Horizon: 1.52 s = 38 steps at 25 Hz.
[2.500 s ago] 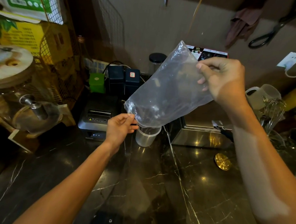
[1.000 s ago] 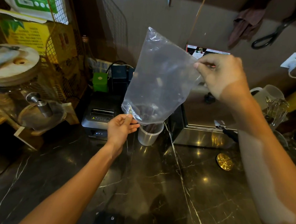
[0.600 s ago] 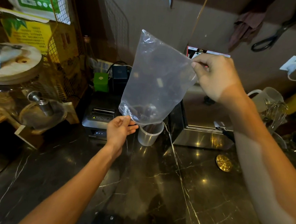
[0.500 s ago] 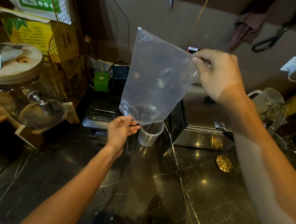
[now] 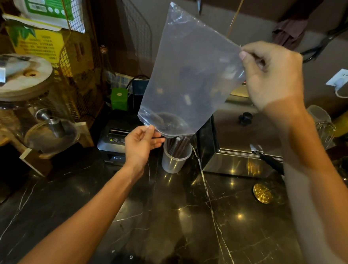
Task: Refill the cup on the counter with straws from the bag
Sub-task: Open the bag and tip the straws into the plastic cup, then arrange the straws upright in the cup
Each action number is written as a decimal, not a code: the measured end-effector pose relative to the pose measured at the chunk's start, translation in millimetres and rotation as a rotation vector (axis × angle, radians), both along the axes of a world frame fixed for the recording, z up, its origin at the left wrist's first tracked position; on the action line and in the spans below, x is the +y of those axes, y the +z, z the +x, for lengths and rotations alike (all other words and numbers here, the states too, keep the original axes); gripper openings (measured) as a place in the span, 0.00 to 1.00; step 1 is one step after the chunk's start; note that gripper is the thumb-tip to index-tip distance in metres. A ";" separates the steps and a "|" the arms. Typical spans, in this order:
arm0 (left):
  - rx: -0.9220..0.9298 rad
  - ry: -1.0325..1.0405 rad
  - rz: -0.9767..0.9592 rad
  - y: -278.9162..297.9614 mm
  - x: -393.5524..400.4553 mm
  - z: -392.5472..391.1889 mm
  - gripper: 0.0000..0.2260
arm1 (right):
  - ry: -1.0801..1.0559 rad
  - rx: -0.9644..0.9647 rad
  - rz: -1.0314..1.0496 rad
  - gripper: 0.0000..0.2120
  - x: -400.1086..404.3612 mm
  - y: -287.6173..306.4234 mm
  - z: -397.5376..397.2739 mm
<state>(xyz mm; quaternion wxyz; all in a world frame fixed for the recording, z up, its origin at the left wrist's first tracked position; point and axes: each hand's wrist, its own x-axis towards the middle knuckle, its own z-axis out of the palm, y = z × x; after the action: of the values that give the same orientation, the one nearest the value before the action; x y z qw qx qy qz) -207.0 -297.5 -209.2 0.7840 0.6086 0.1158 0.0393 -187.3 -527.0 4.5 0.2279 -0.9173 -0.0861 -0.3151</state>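
A clear plastic bag (image 5: 189,75) hangs upside down over a translucent cup (image 5: 175,159) on the dark marble counter. My right hand (image 5: 273,77) pinches the bag's upper right edge. My left hand (image 5: 141,144) pinches the bag's lower left corner at its mouth. The bag's mouth sits just above the cup's rim. Dark straws (image 5: 178,145) stand in the cup, their tops right under the bag's opening. The bag looks nearly empty, with only a dark shadow near its mouth.
A black receipt printer (image 5: 115,140) sits left of the cup, a steel appliance (image 5: 242,149) to its right. A glass drink dispenser (image 5: 20,104) with a tap stands far left. A gold disc (image 5: 262,193) lies on the counter (image 5: 183,225); a pitcher and whisk (image 5: 324,126) stand far right.
The bag has been raised and tipped more upright over the cup. Straws now show standing in the cup below the bag's mouth. Both hands keep their grips.
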 end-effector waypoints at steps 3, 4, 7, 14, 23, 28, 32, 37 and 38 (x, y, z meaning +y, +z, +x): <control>-0.041 0.022 -0.001 6.7 -1.4 0.1 0.14 | -0.005 -0.051 0.046 0.14 -5.7 2.2 -12.2; -0.055 0.022 0.000 8.8 -1.3 -0.9 0.14 | -0.001 -0.054 0.090 0.13 -10.4 0.8 -16.1; -0.105 -0.017 -0.022 14.5 2.0 -4.4 0.14 | 0.006 -0.017 0.294 0.11 -29.9 -10.1 -25.0; -0.123 -0.127 -0.141 11.9 -3.0 -22.8 0.09 | 0.030 0.330 0.620 0.09 -56.5 -51.6 -77.6; 0.019 -0.133 0.119 -51.8 -8.0 -75.3 0.06 | -0.159 0.728 0.637 0.09 -85.9 -179.2 -151.2; 0.172 -0.240 0.150 -82.6 -24.7 -98.8 0.06 | -0.248 0.865 0.646 0.10 -115.2 -241.6 -183.2; 0.226 -0.380 0.303 -97.1 -50.8 -104.2 0.16 | -0.385 0.900 0.631 0.10 -142.2 -281.1 -197.3; 0.214 -0.489 0.524 -109.1 -98.3 -103.0 0.30 | -0.584 0.908 0.602 0.09 -163.8 -310.5 -211.0; 0.216 -0.507 0.529 -112.1 -108.5 -100.4 0.33 | -0.632 0.901 0.552 0.08 -166.6 -312.5 -212.8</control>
<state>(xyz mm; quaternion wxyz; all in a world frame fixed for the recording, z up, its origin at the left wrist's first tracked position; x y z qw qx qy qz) -307.5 -406.0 -321.3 0.5681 0.7998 0.0294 -0.1916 -400.1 -693.6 -307.9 0.3665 -0.8485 0.3795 0.0403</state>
